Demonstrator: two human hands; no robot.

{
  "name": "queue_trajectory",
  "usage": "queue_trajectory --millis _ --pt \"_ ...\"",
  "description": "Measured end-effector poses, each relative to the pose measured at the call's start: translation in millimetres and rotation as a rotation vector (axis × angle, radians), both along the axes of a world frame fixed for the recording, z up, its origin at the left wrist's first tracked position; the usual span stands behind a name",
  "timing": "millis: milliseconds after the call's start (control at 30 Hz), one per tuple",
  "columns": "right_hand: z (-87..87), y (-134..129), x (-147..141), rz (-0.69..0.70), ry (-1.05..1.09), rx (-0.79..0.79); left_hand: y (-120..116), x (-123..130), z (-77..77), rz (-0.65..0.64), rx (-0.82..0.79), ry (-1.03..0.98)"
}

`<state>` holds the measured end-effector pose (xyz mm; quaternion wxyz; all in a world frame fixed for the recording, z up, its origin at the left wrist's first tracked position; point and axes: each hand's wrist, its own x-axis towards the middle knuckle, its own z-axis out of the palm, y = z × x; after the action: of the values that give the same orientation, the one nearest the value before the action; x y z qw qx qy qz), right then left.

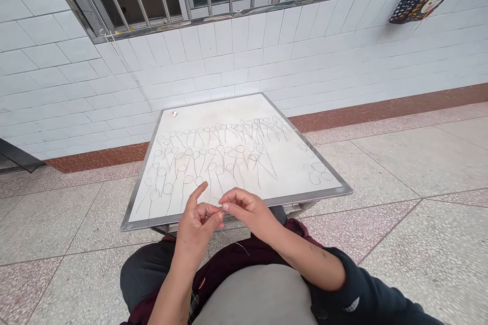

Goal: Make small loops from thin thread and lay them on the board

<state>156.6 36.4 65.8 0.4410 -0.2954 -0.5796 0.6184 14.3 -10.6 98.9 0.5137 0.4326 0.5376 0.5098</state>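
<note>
A thin wire point(239, 245) runs down from between my two hands, its lower end over my lap. My left hand point(198, 221) pinches it with thumb and a finger, while the index finger points up. Close beside it, my right hand point(247, 209) is closed on the wire too, thumb against fingertip. Both hands are just past the near edge of the white table point(217, 107). Rows of looped wires point(189, 180) with long straight tails lie across the tabletop. Near the right edge are several wire rings point(315, 177) without visible tails.
A small red and white object point(174, 114) sits at the table's far left corner. Behind the table stands a white tiled wall point(213, 71) with a barred window above. A dark patterned basket point(421, 2) hangs from the bars at the upper right.
</note>
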Motion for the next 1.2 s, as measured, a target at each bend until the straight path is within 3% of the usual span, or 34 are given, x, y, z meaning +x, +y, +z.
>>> queue_trajectory --millis 167,400,700,1200 --pt "-1.3 0 0 -0.079 0.033 -0.086 -6 0 -6.2 0.015 -0.03 -0.111" --pt "-2.5 2 0 -0.136 -0.032 -0.074 -11 8 -19.8 0.057 -0.026 -0.16" --pt "-10.4 -1 2 0.03 -0.007 -0.059 -11 10 -22.2 0.079 -0.011 -0.123" --pt "-22.7 -2 6 0.008 -0.162 0.078 -11 14 -25.8 0.148 0.002 -0.098"
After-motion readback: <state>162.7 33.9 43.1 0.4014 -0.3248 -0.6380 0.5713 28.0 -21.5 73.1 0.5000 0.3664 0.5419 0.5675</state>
